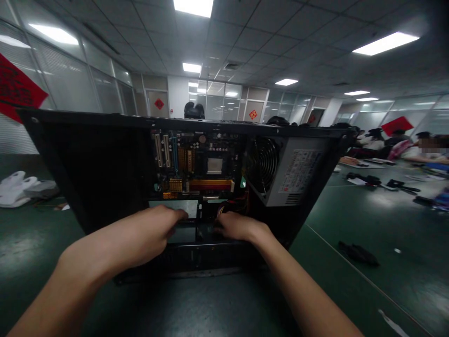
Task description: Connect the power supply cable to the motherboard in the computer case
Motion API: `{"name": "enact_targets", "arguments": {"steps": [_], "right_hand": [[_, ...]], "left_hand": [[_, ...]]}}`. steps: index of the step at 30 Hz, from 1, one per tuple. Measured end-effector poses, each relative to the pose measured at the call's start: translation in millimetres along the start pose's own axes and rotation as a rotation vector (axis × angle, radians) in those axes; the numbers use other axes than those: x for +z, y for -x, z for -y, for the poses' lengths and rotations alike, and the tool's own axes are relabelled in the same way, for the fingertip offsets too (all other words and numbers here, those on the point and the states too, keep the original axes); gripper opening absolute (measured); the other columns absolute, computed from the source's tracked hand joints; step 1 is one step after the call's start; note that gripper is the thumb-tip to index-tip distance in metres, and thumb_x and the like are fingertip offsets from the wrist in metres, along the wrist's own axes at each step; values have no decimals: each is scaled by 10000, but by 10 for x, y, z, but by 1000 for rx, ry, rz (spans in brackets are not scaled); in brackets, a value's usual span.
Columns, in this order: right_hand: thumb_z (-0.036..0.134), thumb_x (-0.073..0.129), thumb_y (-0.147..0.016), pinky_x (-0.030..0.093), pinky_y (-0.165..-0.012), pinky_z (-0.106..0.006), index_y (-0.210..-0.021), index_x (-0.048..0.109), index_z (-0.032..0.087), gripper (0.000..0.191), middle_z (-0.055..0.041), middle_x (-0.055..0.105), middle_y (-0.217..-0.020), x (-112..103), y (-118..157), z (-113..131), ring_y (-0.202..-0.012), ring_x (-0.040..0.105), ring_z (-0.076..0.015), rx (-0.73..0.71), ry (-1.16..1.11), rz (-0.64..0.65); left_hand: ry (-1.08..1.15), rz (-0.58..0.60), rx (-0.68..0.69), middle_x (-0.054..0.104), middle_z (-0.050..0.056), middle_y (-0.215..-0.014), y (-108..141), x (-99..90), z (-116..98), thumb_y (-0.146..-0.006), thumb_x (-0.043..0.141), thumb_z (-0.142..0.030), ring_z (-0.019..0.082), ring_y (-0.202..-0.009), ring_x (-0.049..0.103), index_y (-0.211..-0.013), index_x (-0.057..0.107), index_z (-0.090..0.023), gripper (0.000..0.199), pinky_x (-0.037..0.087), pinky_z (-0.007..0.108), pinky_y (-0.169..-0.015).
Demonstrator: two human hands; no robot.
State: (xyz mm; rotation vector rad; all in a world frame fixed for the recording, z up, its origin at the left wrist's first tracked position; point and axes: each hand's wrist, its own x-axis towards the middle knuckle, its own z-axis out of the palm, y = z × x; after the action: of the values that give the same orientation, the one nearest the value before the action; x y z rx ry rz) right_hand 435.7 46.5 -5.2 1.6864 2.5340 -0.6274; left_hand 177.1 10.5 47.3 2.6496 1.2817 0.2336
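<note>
An open black computer case (210, 255) stands on its side before me on the green table. Inside it are a motherboard (214, 166) with card slots and a grey power supply (298, 173) with a round fan grille. My left hand (168, 224) reaches into the lower middle, fingers curled by a metal crossbar; what they hold, if anything, is hidden. My right hand (233, 224) is closed low in the case, beside the bar, at a bundle of thin coloured cables (221, 209) that run from under the power supply. Its fingertips are partly in shadow.
The green tabletop (336, 220) spreads around the case. A black cloth-like item (358, 252) lies to the right, with black devices (368, 179) beyond it. White plastic-looking things (17, 187) sit at the left. Several people are seated at the far right.
</note>
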Motion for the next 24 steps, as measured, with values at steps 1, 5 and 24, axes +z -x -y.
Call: {"name": "enact_targets", "arguments": {"steps": [1, 5, 24], "right_hand": [[185, 556, -979, 481, -863, -321, -1139, 758, 106, 270, -193, 753, -1196, 18, -10, -20, -1098, 712, -286, -41, -69, -100], [176, 538, -964, 441, -822, -294, -962, 743, 165, 205, -83, 769, -1004, 30, -99, -61, -964, 684, -210, -113, -415, -529], [499, 523, -1037, 473, -889, -305, -1003, 717, 178, 377, -68, 738, -1013, -395, 740, 354, -972, 665, -202, -320, -615, -446]], "left_hand": [[8, 10, 42, 716, 20, -1361, -38, -29, -54, -845, 495, -78, 232, -1235, 688, -1376, 656, -324, 607, 530, 349, -1092], [-7, -41, 175, 597, 30, -1523, -110, -124, -203, -874, 583, -146, 243, -1406, 560, -1437, 597, -299, 583, 398, 379, -1232], [35, -370, 207, 788, 37, -1052, -140, -411, -401, -901, 627, -319, 215, -947, 739, -1105, 752, -224, 258, 588, 279, -849]]}}
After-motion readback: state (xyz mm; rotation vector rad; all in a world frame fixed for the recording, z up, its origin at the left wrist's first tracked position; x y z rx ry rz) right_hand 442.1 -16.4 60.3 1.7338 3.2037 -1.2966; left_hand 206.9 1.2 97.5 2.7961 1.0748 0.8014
